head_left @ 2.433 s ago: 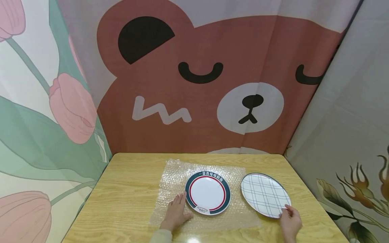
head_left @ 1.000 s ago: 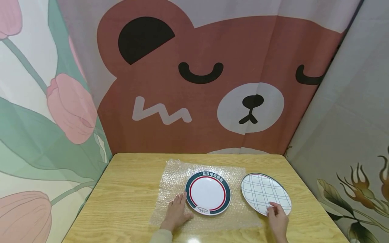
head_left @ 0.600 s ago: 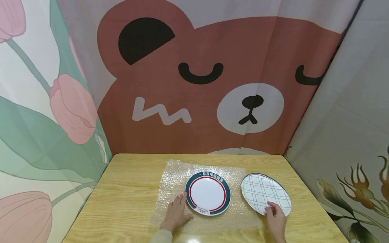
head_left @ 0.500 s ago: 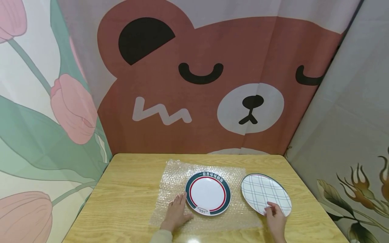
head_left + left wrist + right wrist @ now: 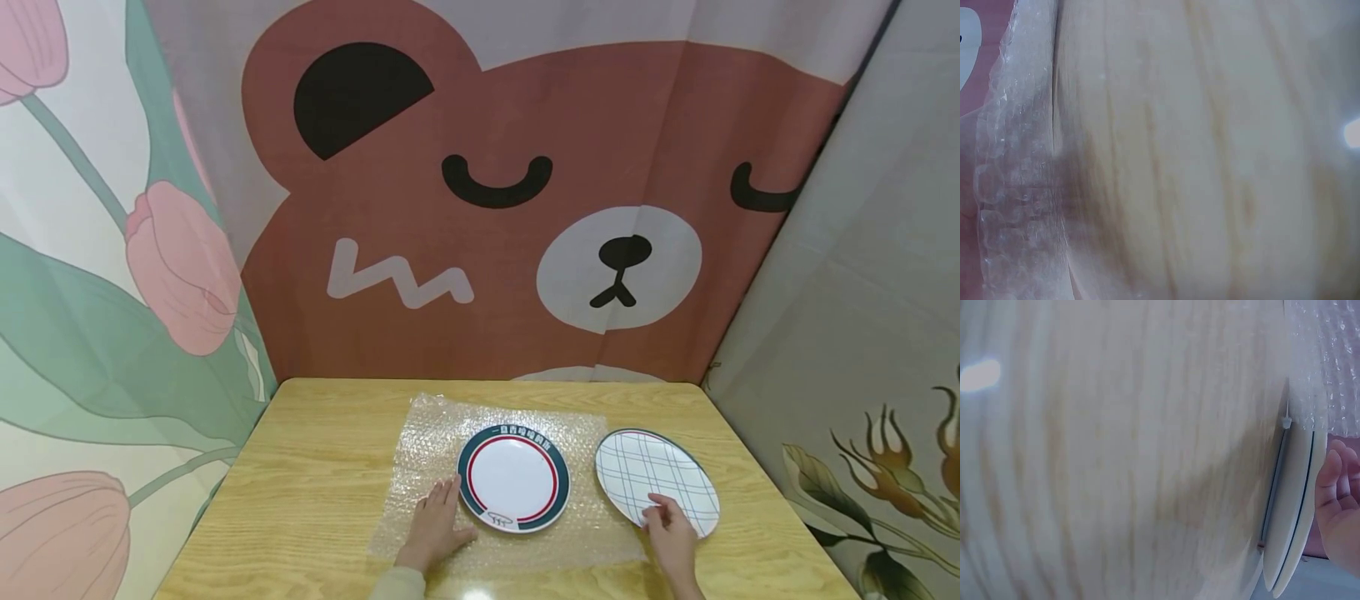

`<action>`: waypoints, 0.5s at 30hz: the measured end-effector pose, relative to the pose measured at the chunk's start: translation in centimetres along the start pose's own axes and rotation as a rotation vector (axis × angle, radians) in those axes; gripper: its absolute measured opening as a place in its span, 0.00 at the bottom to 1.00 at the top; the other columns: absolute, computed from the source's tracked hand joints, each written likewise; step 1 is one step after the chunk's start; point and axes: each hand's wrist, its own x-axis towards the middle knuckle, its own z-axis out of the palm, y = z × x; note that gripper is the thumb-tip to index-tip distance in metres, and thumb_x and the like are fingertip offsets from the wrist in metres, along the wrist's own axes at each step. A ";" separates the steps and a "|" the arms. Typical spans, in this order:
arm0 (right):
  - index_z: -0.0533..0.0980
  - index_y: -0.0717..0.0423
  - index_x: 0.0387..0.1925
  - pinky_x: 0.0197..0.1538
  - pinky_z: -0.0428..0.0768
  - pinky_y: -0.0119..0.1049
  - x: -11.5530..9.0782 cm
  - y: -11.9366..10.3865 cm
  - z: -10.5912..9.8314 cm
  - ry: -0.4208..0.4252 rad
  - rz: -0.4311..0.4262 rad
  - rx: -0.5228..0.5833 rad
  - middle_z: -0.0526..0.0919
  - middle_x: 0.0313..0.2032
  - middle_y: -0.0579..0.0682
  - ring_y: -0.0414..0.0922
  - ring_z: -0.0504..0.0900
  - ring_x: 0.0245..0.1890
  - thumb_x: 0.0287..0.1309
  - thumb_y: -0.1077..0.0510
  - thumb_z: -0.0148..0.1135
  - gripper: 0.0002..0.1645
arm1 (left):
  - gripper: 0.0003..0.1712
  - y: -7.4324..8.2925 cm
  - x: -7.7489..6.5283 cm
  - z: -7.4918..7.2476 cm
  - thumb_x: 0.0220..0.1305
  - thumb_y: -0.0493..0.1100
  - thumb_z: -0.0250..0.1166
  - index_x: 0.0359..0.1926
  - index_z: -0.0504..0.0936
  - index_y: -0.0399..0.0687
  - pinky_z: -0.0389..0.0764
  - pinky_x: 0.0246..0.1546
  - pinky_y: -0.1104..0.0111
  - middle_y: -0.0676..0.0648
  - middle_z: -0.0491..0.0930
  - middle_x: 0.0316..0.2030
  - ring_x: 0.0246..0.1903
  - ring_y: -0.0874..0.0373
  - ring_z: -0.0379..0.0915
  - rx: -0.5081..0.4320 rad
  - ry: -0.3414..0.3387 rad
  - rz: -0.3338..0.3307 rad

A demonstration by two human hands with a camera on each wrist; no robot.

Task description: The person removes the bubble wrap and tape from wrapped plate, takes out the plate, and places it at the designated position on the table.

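Note:
A round plate [image 5: 513,479] with a dark teal rim and a red ring lies on a sheet of bubble wrap [image 5: 427,442]. My left hand [image 5: 435,523] rests on the wrap, fingers extended, fingertips right at this plate's left rim. To the right is a white plate [image 5: 645,467] with a checked line pattern, close beside the wrap. Over its near rim hovers my right hand [image 5: 671,533], fingers loosely bent and holding nothing. The right wrist view shows the checked plate [image 5: 1294,506] edge-on, the right hand [image 5: 1341,512] just beside its face.
Both plates and the wrap are on a light wooden table [image 5: 315,467]. Behind it hangs a bear-print curtain [image 5: 510,292], with a tulip-print curtain [image 5: 176,275] at the left and a grey floral one [image 5: 840,333] at the right.
My right hand has let go of the checked plate's near right rim and moved left along its near edge. The plates, the wrap and my left hand stay where they were.

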 end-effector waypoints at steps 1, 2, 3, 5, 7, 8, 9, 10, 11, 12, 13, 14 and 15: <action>0.74 0.71 0.34 0.17 0.68 0.22 0.0 0.0 0.1 -0.011 0.000 -0.008 0.77 0.19 0.54 0.33 0.70 0.13 0.47 0.75 0.50 0.11 | 0.50 0.0 0.0 0.0 0.44 0.57 0.67 0.62 0.59 0.32 0.59 0.53 0.46 0.33 0.63 0.58 0.58 0.37 0.55 -0.003 0.000 0.000; 0.74 0.71 0.35 0.17 0.68 0.23 0.0 0.0 0.1 -0.024 0.000 -0.009 0.77 0.19 0.54 0.34 0.70 0.13 0.47 0.75 0.50 0.11 | 0.50 0.0 0.0 0.0 0.44 0.57 0.67 0.62 0.59 0.32 0.59 0.53 0.46 0.32 0.63 0.58 0.58 0.37 0.55 -0.006 -0.001 -0.001; 0.74 0.71 0.35 0.17 0.69 0.23 0.1 0.0 0.2 -0.036 0.001 -0.006 0.77 0.19 0.54 0.34 0.70 0.13 0.47 0.75 0.50 0.11 | 0.50 0.0 0.0 0.0 0.44 0.57 0.67 0.62 0.59 0.32 0.59 0.53 0.46 0.32 0.63 0.58 0.58 0.37 0.55 -0.008 -0.001 -0.002; 0.74 0.72 0.35 0.16 0.70 0.23 0.1 -0.1 0.3 -0.051 0.001 0.005 0.77 0.19 0.54 0.34 0.70 0.13 0.48 0.75 0.50 0.11 | 0.50 0.0 0.0 0.0 0.44 0.56 0.67 0.62 0.59 0.32 0.59 0.53 0.46 0.32 0.63 0.58 0.58 0.37 0.55 -0.009 0.001 -0.002; 0.74 0.72 0.35 0.16 0.70 0.24 0.2 -0.3 0.4 -0.061 -0.002 0.013 0.77 0.19 0.54 0.35 0.71 0.13 0.48 0.75 0.51 0.10 | 0.50 0.0 0.0 0.0 0.44 0.56 0.67 0.62 0.59 0.32 0.59 0.53 0.46 0.32 0.63 0.57 0.58 0.37 0.55 -0.009 0.005 -0.002; 0.74 0.72 0.35 0.16 0.70 0.24 0.2 -0.4 0.4 -0.067 -0.006 0.018 0.77 0.19 0.55 0.35 0.71 0.13 0.48 0.74 0.51 0.10 | 0.50 0.0 0.0 0.0 0.44 0.56 0.67 0.62 0.59 0.32 0.59 0.53 0.46 0.32 0.63 0.57 0.58 0.37 0.55 -0.008 0.007 -0.001; 0.74 0.72 0.35 0.16 0.70 0.24 0.3 -0.5 0.5 -0.072 -0.010 0.017 0.76 0.19 0.55 0.35 0.71 0.13 0.48 0.74 0.51 0.10 | 0.50 0.0 0.0 0.0 0.44 0.56 0.67 0.62 0.59 0.32 0.59 0.53 0.46 0.32 0.63 0.57 0.58 0.37 0.55 -0.008 0.008 -0.001; 0.74 0.71 0.35 0.16 0.70 0.24 0.3 -0.5 0.5 -0.077 -0.012 0.015 0.77 0.19 0.55 0.35 0.71 0.13 0.48 0.74 0.51 0.10 | 0.50 0.0 0.0 0.0 0.44 0.56 0.67 0.62 0.59 0.32 0.59 0.53 0.46 0.32 0.63 0.57 0.58 0.37 0.55 -0.008 0.009 -0.001; 0.74 0.71 0.35 0.16 0.70 0.25 0.3 -0.6 0.6 -0.085 -0.015 0.008 0.77 0.19 0.55 0.35 0.71 0.13 0.48 0.74 0.52 0.10 | 0.50 0.0 0.0 0.0 0.44 0.56 0.67 0.62 0.59 0.32 0.59 0.53 0.46 0.32 0.63 0.57 0.58 0.37 0.55 -0.008 0.008 -0.001; 0.74 0.71 0.36 0.16 0.70 0.25 0.4 -0.6 0.6 -0.090 -0.018 -0.001 0.77 0.20 0.55 0.35 0.71 0.13 0.48 0.74 0.52 0.10 | 0.50 0.0 0.0 0.0 0.44 0.56 0.67 0.62 0.59 0.32 0.59 0.53 0.46 0.32 0.63 0.57 0.58 0.37 0.55 -0.008 0.008 -0.001; 0.74 0.71 0.36 0.16 0.70 0.25 0.4 -0.6 0.7 -0.097 -0.020 -0.009 0.77 0.20 0.55 0.34 0.71 0.13 0.49 0.74 0.52 0.10 | 0.50 0.0 0.0 0.0 0.44 0.56 0.67 0.62 0.59 0.32 0.59 0.53 0.46 0.32 0.63 0.57 0.58 0.37 0.55 -0.008 0.006 -0.001; 0.74 0.71 0.36 0.16 0.70 0.25 0.4 -0.7 0.7 -0.102 -0.025 -0.019 0.78 0.20 0.54 0.34 0.71 0.13 0.49 0.74 0.52 0.10 | 0.50 0.0 0.0 0.0 0.44 0.57 0.67 0.62 0.59 0.32 0.59 0.53 0.46 0.33 0.63 0.57 0.58 0.37 0.55 -0.008 0.004 -0.002; 0.74 0.71 0.36 0.15 0.69 0.25 0.5 -0.7 0.7 -0.105 -0.027 -0.028 0.78 0.20 0.54 0.34 0.71 0.13 0.49 0.74 0.52 0.10 | 0.50 0.0 0.0 0.0 0.44 0.57 0.67 0.62 0.59 0.32 0.59 0.53 0.46 0.33 0.63 0.57 0.58 0.37 0.55 -0.006 0.002 -0.003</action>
